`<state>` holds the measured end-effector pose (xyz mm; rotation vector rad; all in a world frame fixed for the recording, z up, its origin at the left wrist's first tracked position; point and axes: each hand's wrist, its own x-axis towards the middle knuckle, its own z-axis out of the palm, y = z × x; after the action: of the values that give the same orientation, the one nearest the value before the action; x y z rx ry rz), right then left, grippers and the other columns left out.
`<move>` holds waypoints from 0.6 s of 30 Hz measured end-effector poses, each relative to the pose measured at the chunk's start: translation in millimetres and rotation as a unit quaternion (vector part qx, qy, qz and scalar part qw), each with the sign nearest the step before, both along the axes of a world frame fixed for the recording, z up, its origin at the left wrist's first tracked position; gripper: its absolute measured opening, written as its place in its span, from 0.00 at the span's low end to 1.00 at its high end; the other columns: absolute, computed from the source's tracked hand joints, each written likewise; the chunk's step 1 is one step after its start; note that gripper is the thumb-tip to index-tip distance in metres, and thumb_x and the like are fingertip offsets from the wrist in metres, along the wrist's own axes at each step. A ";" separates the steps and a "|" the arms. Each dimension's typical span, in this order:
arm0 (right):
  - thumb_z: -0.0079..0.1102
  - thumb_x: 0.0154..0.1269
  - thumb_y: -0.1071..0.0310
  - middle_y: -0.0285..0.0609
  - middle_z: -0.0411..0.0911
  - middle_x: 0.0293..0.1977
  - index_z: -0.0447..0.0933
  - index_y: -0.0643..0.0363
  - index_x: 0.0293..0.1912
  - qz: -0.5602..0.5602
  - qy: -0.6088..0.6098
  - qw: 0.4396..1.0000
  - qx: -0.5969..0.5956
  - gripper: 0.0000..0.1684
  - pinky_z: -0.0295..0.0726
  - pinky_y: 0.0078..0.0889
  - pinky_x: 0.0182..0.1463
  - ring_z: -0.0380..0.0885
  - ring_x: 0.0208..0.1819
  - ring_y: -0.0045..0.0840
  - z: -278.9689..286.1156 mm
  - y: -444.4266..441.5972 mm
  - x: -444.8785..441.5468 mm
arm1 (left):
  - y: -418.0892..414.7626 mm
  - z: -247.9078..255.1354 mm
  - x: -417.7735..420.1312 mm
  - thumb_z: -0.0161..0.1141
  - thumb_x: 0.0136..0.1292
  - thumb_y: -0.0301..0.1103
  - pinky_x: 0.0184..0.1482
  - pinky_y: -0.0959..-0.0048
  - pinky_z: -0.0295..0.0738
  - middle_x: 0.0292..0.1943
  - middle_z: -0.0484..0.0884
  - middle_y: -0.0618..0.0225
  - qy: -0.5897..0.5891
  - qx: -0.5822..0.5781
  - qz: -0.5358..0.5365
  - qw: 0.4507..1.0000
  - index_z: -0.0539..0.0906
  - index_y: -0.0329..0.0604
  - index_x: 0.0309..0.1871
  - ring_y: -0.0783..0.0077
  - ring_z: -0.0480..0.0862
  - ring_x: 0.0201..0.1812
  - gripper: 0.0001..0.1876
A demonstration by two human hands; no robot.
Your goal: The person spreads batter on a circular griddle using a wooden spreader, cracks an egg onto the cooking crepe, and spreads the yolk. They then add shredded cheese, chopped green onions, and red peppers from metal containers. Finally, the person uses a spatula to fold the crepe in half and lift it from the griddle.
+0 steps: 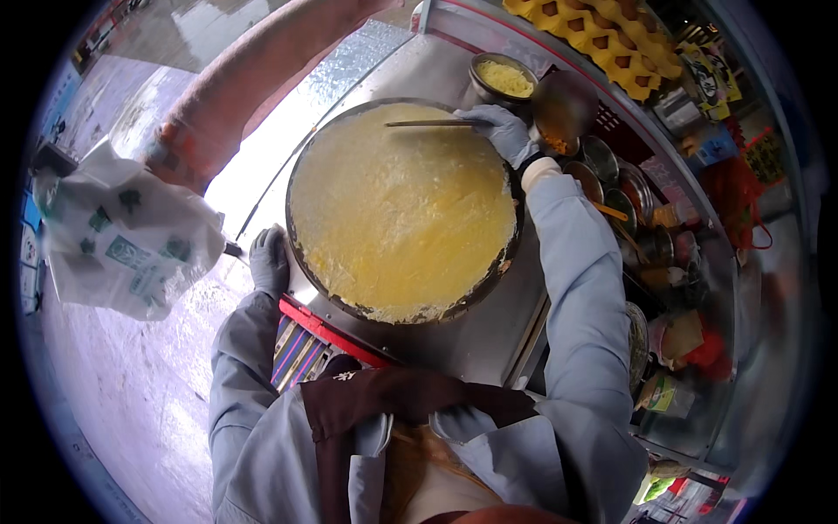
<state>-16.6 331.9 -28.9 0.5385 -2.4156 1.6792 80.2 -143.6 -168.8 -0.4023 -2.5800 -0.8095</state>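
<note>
A round griddle (292, 245) with a dark rim sits before me on the metal counter (419, 354). A thin crepe (406, 216) covers nearly its whole surface, with yellow egg spread over it, deepest in colour toward the near side. In a grey glove, my right hand (507, 134) grips a thin, straight spreading tool (425, 123), which lies level over the far part of the crepe. My left hand (269, 262), also gloved, is at the counter's left edge beside the griddle; whether its fingers grip that edge cannot be told.
Beyond my right hand stands a metal bowl of pale yellow shreds (504, 78). Several metal containers (599, 160) line the right side, some with handles sticking out. Yellow egg trays (599, 39) are stacked at the far right. White printed plastic bags (131, 229) hang at the left.
</note>
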 end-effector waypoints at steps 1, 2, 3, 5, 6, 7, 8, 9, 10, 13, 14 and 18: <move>0.55 0.54 0.82 0.37 0.78 0.43 0.79 0.58 0.43 0.019 -0.032 0.999 -0.018 0.16 0.73 0.21 0.52 0.76 0.44 0.21 -5.6 6.6 2.4 | 0.4 -1.8 0.6 0.49 0.60 0.28 0.53 0.61 0.66 0.46 0.75 0.53 0.013 -0.031 0.011 0.999 0.74 0.40 0.48 0.51 0.72 0.50 0.13; 0.55 0.54 0.82 0.37 0.77 0.44 0.79 0.57 0.44 0.021 0.000 0.999 0.028 0.18 0.72 0.21 0.53 0.75 0.45 0.22 -14.0 13.4 10.7 | -3.4 -4.7 3.6 0.49 0.60 0.29 0.53 0.61 0.66 0.46 0.75 0.54 0.000 -0.027 0.019 0.999 0.74 0.40 0.49 0.51 0.72 0.50 0.14; 0.55 0.53 0.82 0.37 0.77 0.45 0.78 0.56 0.45 0.020 0.036 0.996 0.078 0.19 0.72 0.22 0.54 0.75 0.46 0.24 -12.5 19.5 26.0 | -5.4 -7.8 6.6 0.49 0.60 0.29 0.54 0.60 0.65 0.47 0.75 0.54 -0.008 -0.018 0.023 1.000 0.74 0.40 0.50 0.51 0.72 0.51 0.14; 0.54 0.54 0.81 0.37 0.77 0.45 0.78 0.55 0.46 -0.007 0.086 0.985 0.150 0.20 0.70 0.23 0.56 0.74 0.48 0.26 -9.8 36.3 57.2 | -8.7 -10.4 9.9 0.48 0.60 0.29 0.54 0.60 0.65 0.47 0.75 0.54 -0.014 -0.030 0.022 0.999 0.73 0.40 0.52 0.51 0.72 0.51 0.16; 0.53 0.54 0.81 0.37 0.77 0.45 0.78 0.54 0.47 -0.028 0.099 0.980 0.172 0.20 0.70 0.24 0.57 0.74 0.48 0.26 -9.6 44.6 71.4 | -10.3 -10.0 11.5 0.48 0.59 0.29 0.54 0.60 0.65 0.48 0.75 0.53 -0.027 -0.032 0.018 0.999 0.73 0.40 0.53 0.51 0.72 0.51 0.17; 0.52 0.54 0.81 0.37 0.77 0.45 0.78 0.53 0.47 -0.048 0.112 0.973 0.195 0.20 0.69 0.24 0.57 0.73 0.49 0.27 -7.5 52.7 84.7 | -7.8 -8.6 13.5 0.48 0.59 0.29 0.54 0.60 0.65 0.48 0.74 0.52 -0.031 -0.031 0.026 0.999 0.73 0.40 0.52 0.50 0.72 0.51 0.17; 0.46 0.56 0.80 0.37 0.75 0.49 0.76 0.50 0.51 -0.029 0.099 0.974 0.202 0.23 0.63 0.29 0.63 0.70 0.54 0.28 -3.6 59.0 99.4 | -7.3 -7.3 13.3 0.47 0.59 0.29 0.54 0.59 0.64 0.48 0.74 0.52 -0.031 -0.033 0.021 0.999 0.73 0.41 0.52 0.50 0.72 0.51 0.17; 0.44 0.56 0.81 0.36 0.73 0.51 0.74 0.50 0.53 -0.039 0.112 0.956 0.267 0.26 0.60 0.31 0.64 0.69 0.56 0.28 -6.9 64.9 112.7 | -5.3 -5.9 11.0 0.47 0.59 0.29 0.54 0.59 0.64 0.48 0.74 0.52 -0.029 -0.035 0.014 0.999 0.73 0.41 0.52 0.50 0.71 0.51 0.17; 0.42 0.56 0.81 0.35 0.72 0.53 0.72 0.49 0.55 -0.047 0.123 0.934 0.331 0.28 0.57 0.33 0.66 0.67 0.57 0.28 -11.4 69.5 125.8 | -3.3 -5.8 9.7 0.46 0.59 0.29 0.55 0.59 0.63 0.48 0.74 0.52 -0.030 -0.028 0.015 0.999 0.73 0.41 0.51 0.49 0.71 0.52 0.16; 0.39 0.52 0.81 0.31 0.61 0.63 0.60 0.49 0.64 -0.052 0.168 0.856 0.486 0.37 0.48 0.39 0.69 0.60 0.63 0.29 -32.9 70.7 160.2 | -10.7 -15.2 0.5 0.47 0.59 0.29 0.57 0.59 0.62 0.50 0.73 0.52 -0.053 -0.036 0.005 0.998 0.73 0.40 0.51 0.50 0.70 0.54 0.16; 0.39 0.52 0.80 0.31 0.60 0.63 0.59 0.49 0.64 -0.064 0.163 0.837 0.518 0.37 0.48 0.39 0.70 0.60 0.64 0.28 -39.4 67.2 170.8 | -9.8 -17.5 1.9 0.47 0.60 0.29 0.58 0.60 0.62 0.51 0.73 0.52 -0.043 -0.022 0.017 0.999 0.73 0.41 0.52 0.51 0.70 0.54 0.16; 0.41 0.52 0.79 0.32 0.57 0.64 0.58 0.50 0.64 -0.072 0.133 0.806 0.572 0.37 0.50 0.40 0.69 0.60 0.64 0.26 -36.0 57.0 203.4 | -9.9 -14.5 4.5 0.48 0.59 0.29 0.57 0.61 0.62 0.50 0.73 0.53 -0.061 -0.008 0.012 0.998 0.74 0.41 0.51 0.51 0.70 0.54 0.16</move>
<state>186.7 388.9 -64.8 0.6033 -2.8658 -0.1155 84.7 -153.5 -183.3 -0.3350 -2.6990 -0.8295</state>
